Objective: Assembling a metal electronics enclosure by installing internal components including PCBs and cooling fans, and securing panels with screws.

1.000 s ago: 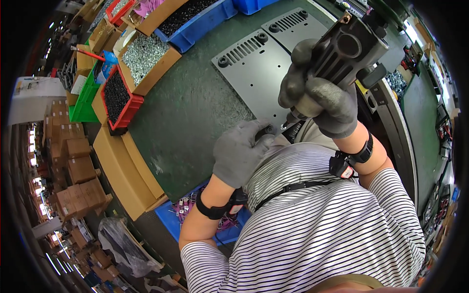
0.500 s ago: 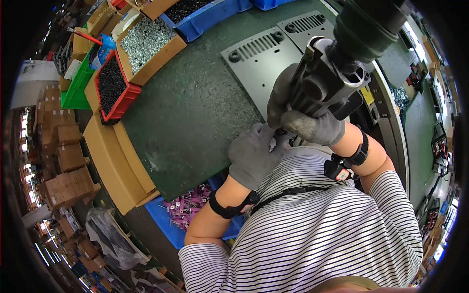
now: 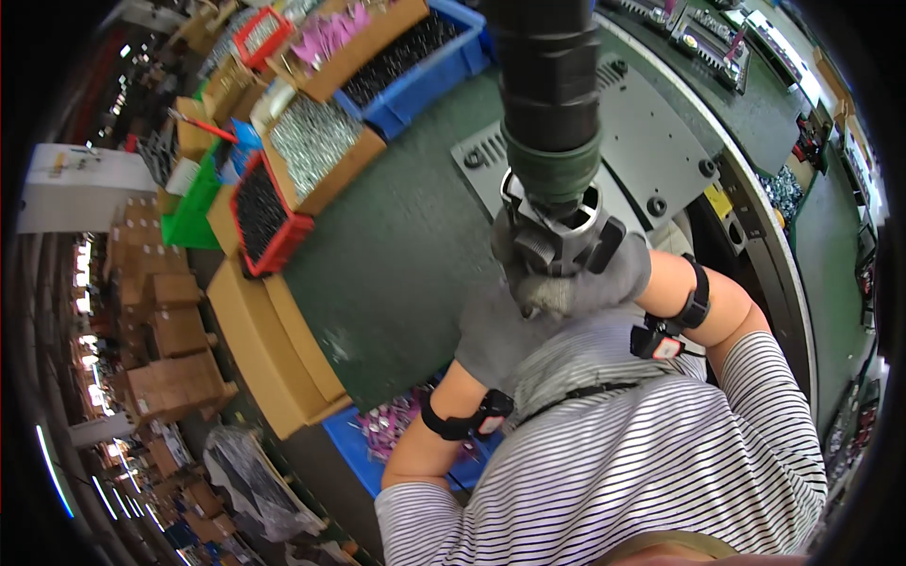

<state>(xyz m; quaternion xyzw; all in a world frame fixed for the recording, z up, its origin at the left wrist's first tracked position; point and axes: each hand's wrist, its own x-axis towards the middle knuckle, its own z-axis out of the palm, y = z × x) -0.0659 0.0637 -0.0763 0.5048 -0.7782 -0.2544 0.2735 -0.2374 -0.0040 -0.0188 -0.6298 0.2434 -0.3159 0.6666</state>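
My gloved right hand [image 3: 618, 274] is wrapped around the lower end of a bulky black and gunmetal tool [image 3: 550, 94], which looks like a hanging power tool; its exact kind is unclear. The tool stands upright close in front of the view. Just below and left of it, against my striped shirt, is my gloved left hand [image 3: 495, 330]. The left fingers are hidden behind the right hand and the tool, so anything in them is out of sight. Beyond the tool lie grey slotted metal plates [image 3: 661, 127] with round black feet, on the green worktable [image 3: 377, 236].
Along the left and far edge stand a red bin [image 3: 300, 229] of black screws, a carton [image 3: 351, 170] of silvery fasteners and a blue bin [image 3: 401, 118] of black parts. An opened cardboard box [image 3: 260, 349] borders the table. Below it is a blue crate [image 3: 347, 443] with pinkish parts.
The tool has swung from the right to the middle and now stands more upright, with my right hand still around it. The left hand's fingers have gone behind it. The whole view has shifted.
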